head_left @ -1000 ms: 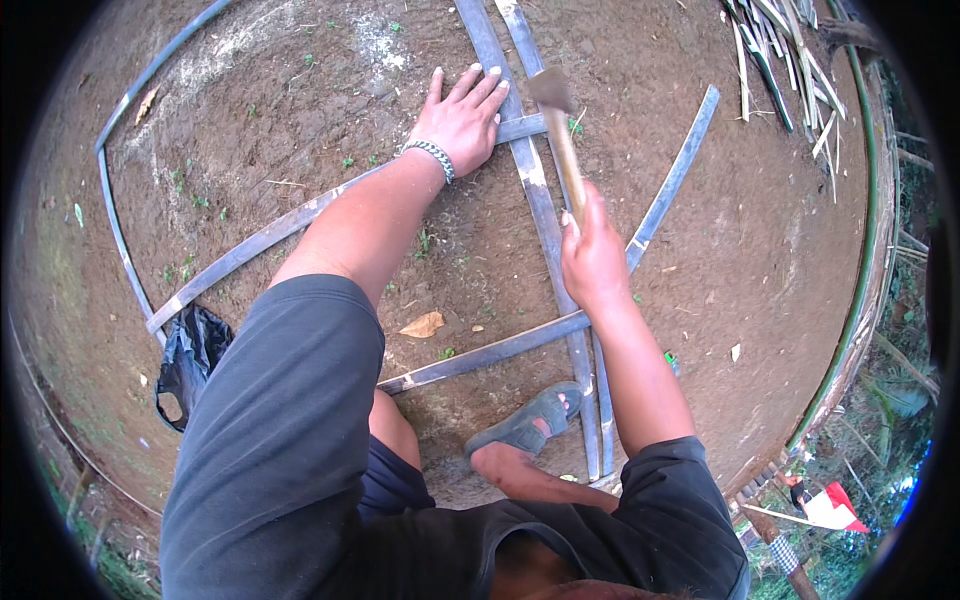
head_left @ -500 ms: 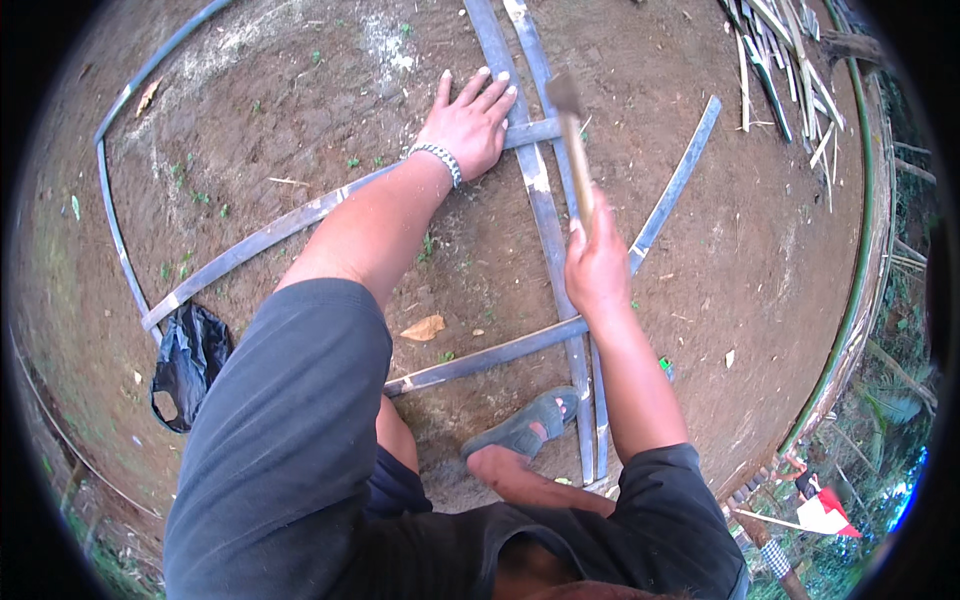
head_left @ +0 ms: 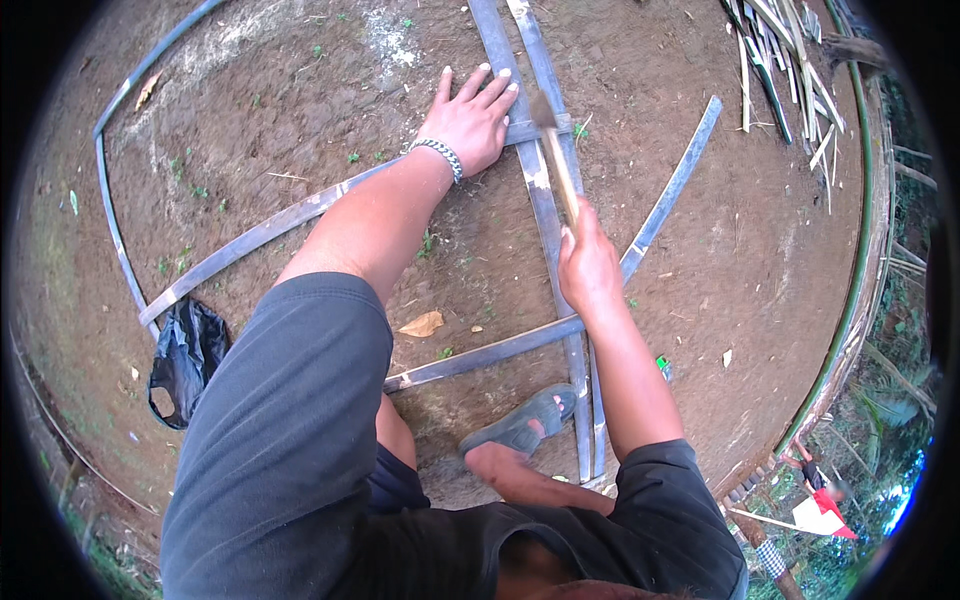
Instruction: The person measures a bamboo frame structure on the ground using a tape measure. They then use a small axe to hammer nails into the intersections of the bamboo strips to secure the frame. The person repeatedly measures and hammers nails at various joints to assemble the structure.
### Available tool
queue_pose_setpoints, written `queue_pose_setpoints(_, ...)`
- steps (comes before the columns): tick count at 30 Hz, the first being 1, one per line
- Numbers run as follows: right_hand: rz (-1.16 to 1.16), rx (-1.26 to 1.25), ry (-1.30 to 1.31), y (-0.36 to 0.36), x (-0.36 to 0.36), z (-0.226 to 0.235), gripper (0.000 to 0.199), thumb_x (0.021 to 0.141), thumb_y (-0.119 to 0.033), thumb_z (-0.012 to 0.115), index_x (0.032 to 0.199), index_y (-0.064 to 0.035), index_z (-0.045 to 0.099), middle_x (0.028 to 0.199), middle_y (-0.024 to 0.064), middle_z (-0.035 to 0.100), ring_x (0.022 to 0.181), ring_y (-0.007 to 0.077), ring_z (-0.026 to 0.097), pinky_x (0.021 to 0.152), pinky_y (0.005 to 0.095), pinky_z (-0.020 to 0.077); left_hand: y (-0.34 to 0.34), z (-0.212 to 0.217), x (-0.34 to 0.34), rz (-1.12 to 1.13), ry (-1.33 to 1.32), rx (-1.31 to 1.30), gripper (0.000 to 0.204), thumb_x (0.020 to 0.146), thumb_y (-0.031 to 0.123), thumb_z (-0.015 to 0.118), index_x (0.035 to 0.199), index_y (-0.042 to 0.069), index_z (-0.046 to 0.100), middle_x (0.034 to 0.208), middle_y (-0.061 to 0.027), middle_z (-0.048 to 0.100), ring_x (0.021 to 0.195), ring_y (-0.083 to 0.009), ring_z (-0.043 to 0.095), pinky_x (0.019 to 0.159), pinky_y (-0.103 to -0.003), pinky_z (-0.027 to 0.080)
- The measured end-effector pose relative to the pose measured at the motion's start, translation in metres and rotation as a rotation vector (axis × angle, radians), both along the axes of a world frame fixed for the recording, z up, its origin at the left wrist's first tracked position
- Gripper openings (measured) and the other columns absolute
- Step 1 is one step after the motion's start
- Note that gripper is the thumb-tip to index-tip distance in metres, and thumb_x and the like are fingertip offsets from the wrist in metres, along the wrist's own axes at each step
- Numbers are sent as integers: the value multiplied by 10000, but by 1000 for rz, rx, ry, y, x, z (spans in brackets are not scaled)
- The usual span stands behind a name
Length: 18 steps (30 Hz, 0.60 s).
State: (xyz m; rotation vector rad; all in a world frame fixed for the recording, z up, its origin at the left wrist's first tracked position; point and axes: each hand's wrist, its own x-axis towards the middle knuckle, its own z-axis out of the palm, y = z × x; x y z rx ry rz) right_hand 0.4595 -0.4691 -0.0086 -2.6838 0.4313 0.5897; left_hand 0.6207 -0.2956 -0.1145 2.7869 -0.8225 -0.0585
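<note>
My left hand (head_left: 465, 125), fingers spread, presses down at the joint of a long grey slat (head_left: 547, 215) and the upper crosspiece (head_left: 265, 230). My right hand (head_left: 590, 265) grips a hammer (head_left: 561, 172) by its pale wooden handle. The hammer's head, blurred by motion, is over the crosspiece's right end, just right of my left fingers; whether it touches cannot be made out. A second long slat (head_left: 530, 38) runs beside the first. A lower crosspiece (head_left: 480, 357) meets both near my sandalled foot (head_left: 525, 420).
A loose slat (head_left: 677, 180) slants out to the right. Thin split strips (head_left: 790, 65) lie heaped at the far right. By the left end of the upper crosspiece sits a black plastic bag (head_left: 190, 350). A curved slat (head_left: 110, 200) bounds the left side. A red and white flag (head_left: 825, 512) shows at lower right.
The hammer has swung down and left, its head moving from right of the joint to over the crosspiece's end. My right hand shifted slightly with it. My left hand stays in place.
</note>
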Motion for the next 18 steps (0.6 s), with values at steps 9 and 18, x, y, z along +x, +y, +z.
queue_pose_setpoints(9,15,79,-345,-1,-11,-9,564,945,-61,571,1472,-55,369,1346,274,570,1129,484,613,931,535,516,0,1,2,3,0,20,520,1021,286,423,1526,162,422,1625,-28,351,1530,-247,245,1248,-569,143)
queue_pose_setpoints(18,-44,126,-413,-2,-20,-35,614,944,-84,588,1505,-73,339,1353,294,555,1157,494,596,943,527,510,-3,1,1,-9,21,28,528,1020,286,418,1534,164,409,1629,-30,344,1534,-244,238,1250,-568,139)
